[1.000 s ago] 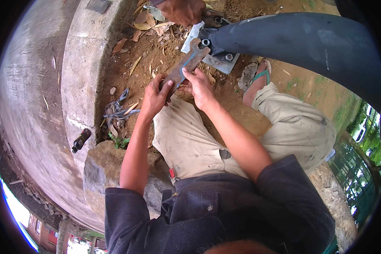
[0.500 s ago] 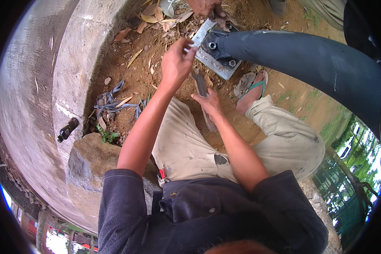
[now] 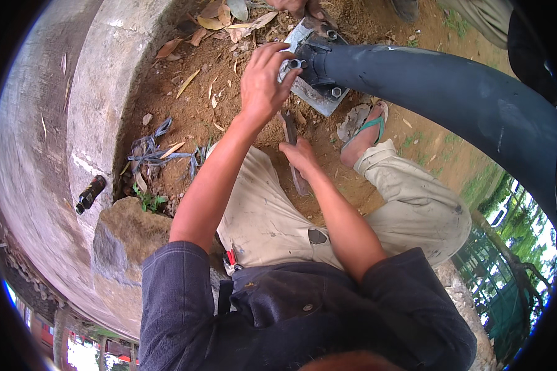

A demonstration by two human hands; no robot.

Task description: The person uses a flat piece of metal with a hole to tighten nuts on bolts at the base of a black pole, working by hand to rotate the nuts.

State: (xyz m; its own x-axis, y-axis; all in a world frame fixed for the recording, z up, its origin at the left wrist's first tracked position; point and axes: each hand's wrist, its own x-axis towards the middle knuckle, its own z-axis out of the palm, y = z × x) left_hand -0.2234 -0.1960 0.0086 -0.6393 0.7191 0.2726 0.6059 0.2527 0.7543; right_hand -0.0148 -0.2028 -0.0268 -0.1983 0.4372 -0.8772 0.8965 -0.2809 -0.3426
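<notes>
A dark, thick pole (image 3: 414,71) slants in from the right, bolted at its foot to a pale metal base plate (image 3: 319,102). My left hand (image 3: 265,83) is at the plate's near-left corner, thumb and fingertips closed around a nut (image 3: 296,63) on a bolt. Lower down, my right hand (image 3: 301,156) grips a long, flat metal wrench (image 3: 290,127). Its narrow forked end points up toward the plate, and the other end extends below the hand. Other nuts on bolts show at the plate's right corner (image 3: 336,92) and its far side (image 3: 332,34).
Another person's hand (image 3: 291,5) reaches in beyond the plate. A curved concrete kerb (image 3: 105,93) runs along the left, with a small dark bottle (image 3: 91,193) on it. A large rock (image 3: 127,238), plastic strips (image 3: 158,148) and dry leaves (image 3: 210,23) lie nearby.
My left hand has moved up and right from the plate's edge onto the nut, its fingers closing around it. My right hand still holds the wrench, nearly in the same place.
</notes>
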